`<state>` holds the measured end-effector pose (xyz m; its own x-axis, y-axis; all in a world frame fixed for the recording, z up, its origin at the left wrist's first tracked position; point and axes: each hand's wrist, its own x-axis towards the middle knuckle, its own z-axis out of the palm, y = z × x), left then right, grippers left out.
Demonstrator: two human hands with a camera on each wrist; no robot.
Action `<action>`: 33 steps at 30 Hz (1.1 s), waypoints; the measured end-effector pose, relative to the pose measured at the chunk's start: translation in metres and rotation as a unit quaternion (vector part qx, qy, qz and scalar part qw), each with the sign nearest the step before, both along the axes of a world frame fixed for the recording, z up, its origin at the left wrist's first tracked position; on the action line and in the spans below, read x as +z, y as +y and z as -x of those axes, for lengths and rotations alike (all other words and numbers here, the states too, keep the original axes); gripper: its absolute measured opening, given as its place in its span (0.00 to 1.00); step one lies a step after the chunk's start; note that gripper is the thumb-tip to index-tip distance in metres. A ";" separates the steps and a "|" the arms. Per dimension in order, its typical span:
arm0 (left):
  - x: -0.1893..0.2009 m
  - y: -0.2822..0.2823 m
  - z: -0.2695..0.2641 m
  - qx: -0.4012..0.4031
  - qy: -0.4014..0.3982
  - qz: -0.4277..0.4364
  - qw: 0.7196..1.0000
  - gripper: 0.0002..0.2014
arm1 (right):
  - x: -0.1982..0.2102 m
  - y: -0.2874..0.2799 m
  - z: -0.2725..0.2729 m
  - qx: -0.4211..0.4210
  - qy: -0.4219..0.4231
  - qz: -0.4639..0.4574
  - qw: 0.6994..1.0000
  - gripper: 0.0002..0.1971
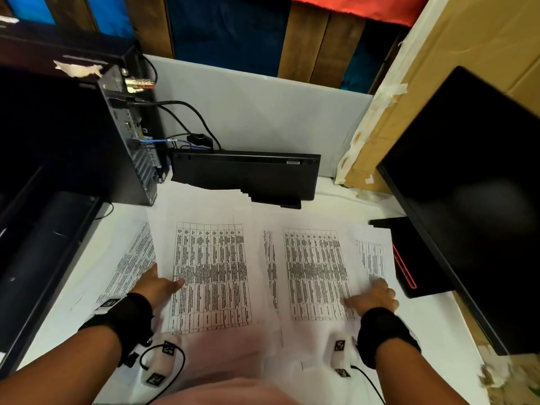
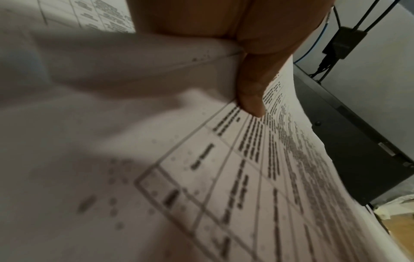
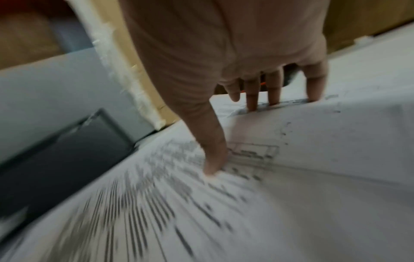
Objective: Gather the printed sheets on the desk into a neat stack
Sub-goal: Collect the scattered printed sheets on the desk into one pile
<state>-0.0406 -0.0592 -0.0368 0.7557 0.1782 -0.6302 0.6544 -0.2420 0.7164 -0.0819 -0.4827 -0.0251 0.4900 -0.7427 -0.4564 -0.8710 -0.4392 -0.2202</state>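
Note:
Several printed sheets with tables lie fanned across the white desk [image 1: 438, 323]. My left hand [image 1: 159, 286] pinches the left edge of the left-centre sheet [image 1: 210, 267]: the thumb [image 2: 251, 85] lies on top and the other fingers are hidden beneath the curved paper [image 2: 224, 177]. Another sheet [image 1: 131, 264] lies under it to the left. My right hand [image 1: 375, 296] rests on the right-centre sheet [image 1: 315, 273], fingers spread. The thumb [image 3: 215, 159] and fingertips [image 3: 253, 99] press on the paper, near the far-right sheet [image 1: 371, 255].
A black computer tower [image 1: 128, 135] with cables [image 1: 190, 112] stands at the back left. A black keyboard [image 1: 245, 173] leans on the back panel, its foot on the sheets' far edges. A dark monitor [image 1: 473, 200] and its red-striped base [image 1: 409, 258] border the right side, with cardboard [image 1: 453, 54] behind.

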 end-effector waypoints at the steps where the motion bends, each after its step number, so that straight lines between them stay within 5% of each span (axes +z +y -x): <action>1: -0.003 -0.001 0.001 0.000 0.000 -0.008 1.000 0.28 | -0.003 -0.006 -0.002 -0.005 0.013 -0.014 1.000 0.55; 5: -0.007 -0.004 0.005 0.003 0.006 -0.026 1.000 0.27 | -0.003 -0.015 -0.008 -0.008 0.046 -0.042 0.998 0.56; 8: -0.008 -0.003 0.005 0.003 0.015 -0.017 1.000 0.22 | 0.000 -0.011 -0.004 -0.004 0.046 -0.042 0.998 0.48; 12: -0.012 -0.002 0.004 0.018 0.014 0.005 1.000 0.19 | 0.009 0.003 -0.002 0.021 -0.092 -0.050 0.994 0.26; 15: -0.016 0.001 0.001 0.014 0.022 0.008 1.000 0.25 | 0.042 0.020 -0.007 0.074 -0.185 0.007 0.980 0.22; 20: -0.029 0.006 -0.004 0.003 0.039 0.007 0.999 0.36 | 0.130 0.041 -0.012 0.169 -0.357 0.086 0.915 0.18; 24: -0.029 0.005 -0.006 -0.006 0.045 0.031 0.998 0.40 | 0.198 0.074 -0.004 0.191 -0.525 -0.070 0.827 0.12; 27: -0.028 0.000 -0.007 -0.037 0.037 0.047 0.998 0.48 | 0.203 0.096 -0.005 0.168 -0.574 -0.178 0.781 0.17; 31: -0.027 -0.005 -0.013 -0.008 0.015 0.064 0.998 0.43 | 0.127 0.122 -0.021 0.152 -0.443 -0.230 0.853 0.16; 33: -0.022 -0.005 -0.014 -0.022 0.027 0.105 0.994 0.48 | 0.074 0.133 -0.024 0.133 -0.352 -0.251 0.892 0.17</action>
<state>-0.0270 -0.0642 -0.0592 0.7245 0.0057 -0.6892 0.6847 -0.1210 0.7187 -0.0582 -0.3494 0.0494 0.9152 -0.3451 -0.2083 -0.3184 -0.3020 -0.8986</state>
